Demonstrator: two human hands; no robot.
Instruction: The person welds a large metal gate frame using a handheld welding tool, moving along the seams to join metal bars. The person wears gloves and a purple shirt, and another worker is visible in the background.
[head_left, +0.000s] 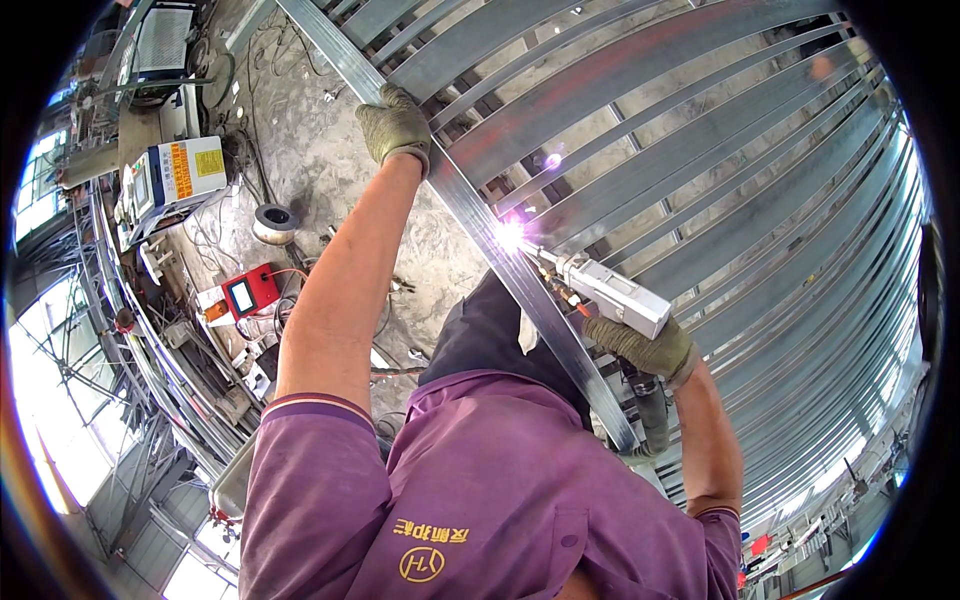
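Left hand (394, 128), nearer, clasps the rail (464, 202) slanting down rightward; right hand (648, 346) grips the torch (618, 292), arc (510, 236) flaring between them, glare perhaps masking its tip.

Long rail (465, 205): bare metal, smooth and glossy, with streaked bright reflections along its face. Parallel slats (600, 165): grey metal, smooth, with a dull satin sheen, one tinged by a hazy reddish smear (650, 55). Welding torch (625, 297): pale silver body, smooth, apparently metal. Left glove (390, 128) and right glove (640, 348): olive knitted cloth, matt and coarse-textured. Shirt (480, 490): purple cloth, matt, softly creased. Trousers (475, 328): dark matt cloth. Floor (335, 125): rough, mottled, concrete-like. Red device (262, 285): smooth casing, apparently plastic, around a smooth display (241, 296).
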